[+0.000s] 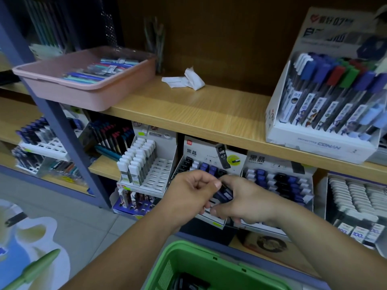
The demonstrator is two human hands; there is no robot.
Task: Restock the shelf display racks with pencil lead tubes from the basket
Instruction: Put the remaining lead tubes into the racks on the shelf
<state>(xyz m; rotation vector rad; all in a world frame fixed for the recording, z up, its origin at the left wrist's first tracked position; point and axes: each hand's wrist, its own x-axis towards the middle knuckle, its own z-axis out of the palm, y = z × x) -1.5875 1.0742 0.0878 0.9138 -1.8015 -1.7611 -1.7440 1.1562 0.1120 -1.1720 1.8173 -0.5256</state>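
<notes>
Shelf [188, 109]: wooden board above the racks.
Basket [188, 260]: green, below both hands.
Display rack [211, 155]: marked HB 0.7, behind the hands.
Right hand [249, 204]: fingers curled round a bunch of dark-blue pencil lead tubes [225, 194].
Left hand [188, 193]: curled, thumb and forefinger pinching the bunch's top.

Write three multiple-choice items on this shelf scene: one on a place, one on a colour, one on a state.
1. The pink tray sits: A on the upper shelf; B on the floor; C on a hook.
2. The basket is: A red; B green; C white.
3. The right hand: A hangs idle; B grips dark lead tubes; C points upward.
Answers: 1 A, it rests on that shelf's left end; 2 B, its rim is green; 3 B, its fingers curl round the tubes.
</notes>
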